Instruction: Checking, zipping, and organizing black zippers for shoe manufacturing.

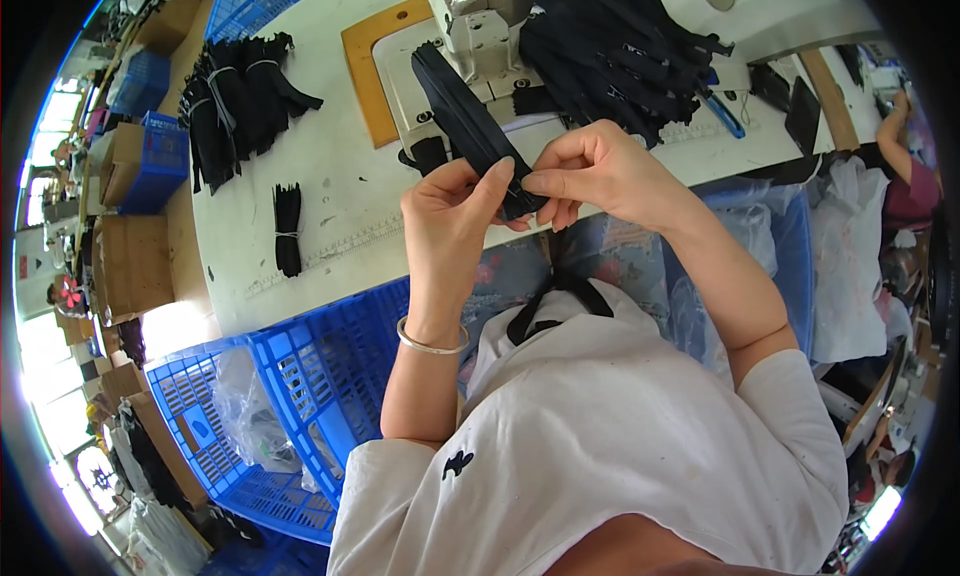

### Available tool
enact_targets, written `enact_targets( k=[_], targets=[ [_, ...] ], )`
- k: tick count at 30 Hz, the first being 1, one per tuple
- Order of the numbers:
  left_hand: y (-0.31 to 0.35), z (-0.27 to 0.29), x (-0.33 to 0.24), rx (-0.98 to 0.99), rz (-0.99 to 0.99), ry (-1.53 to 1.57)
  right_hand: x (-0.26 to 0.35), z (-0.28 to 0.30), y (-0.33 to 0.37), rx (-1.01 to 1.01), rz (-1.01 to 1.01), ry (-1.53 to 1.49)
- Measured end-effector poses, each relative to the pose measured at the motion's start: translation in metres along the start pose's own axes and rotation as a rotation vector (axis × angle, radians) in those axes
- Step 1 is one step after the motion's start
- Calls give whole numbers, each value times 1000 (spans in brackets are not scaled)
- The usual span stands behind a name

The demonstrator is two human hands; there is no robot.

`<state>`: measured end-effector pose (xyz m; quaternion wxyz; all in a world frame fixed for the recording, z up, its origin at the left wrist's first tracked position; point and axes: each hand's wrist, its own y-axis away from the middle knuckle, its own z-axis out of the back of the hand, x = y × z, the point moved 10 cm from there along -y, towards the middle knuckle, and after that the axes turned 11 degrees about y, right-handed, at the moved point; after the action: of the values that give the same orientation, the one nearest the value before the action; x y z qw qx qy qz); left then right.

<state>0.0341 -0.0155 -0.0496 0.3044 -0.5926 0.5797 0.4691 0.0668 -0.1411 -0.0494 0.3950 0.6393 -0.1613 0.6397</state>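
Observation:
A bundle of long black zippers [462,111] slants over the front of the sewing machine. My left hand [447,216] is closed round its near end, the thumb lying on top. At that same end, my right hand [600,176] pinches with thumb and forefinger; what exactly lies between those fingertips is too small to tell. Behind the bundle stands the sewing machine [478,41], its metal head at the table's far edge. To the right of it lies a big loose pile of black zippers [610,56].
Tied black bundles [240,91] lie at the table's far left, with a smaller tied one [287,231] nearer. A blue-handled tool [725,118] is beside the pile. Blue plastic crates [290,386] holding clear bags stand below the table's front edge. A person [905,166] is at far right.

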Motion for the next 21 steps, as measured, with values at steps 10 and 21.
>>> enact_targets(
  k=[10,21],
  targets=[
    [-1,-4,-9,3,-32,-25,1,-1,2,10,-39,-57],
    [-7,-9,-12,46,-36,-43,-2,0,1,15,-37,-152]
  ],
)
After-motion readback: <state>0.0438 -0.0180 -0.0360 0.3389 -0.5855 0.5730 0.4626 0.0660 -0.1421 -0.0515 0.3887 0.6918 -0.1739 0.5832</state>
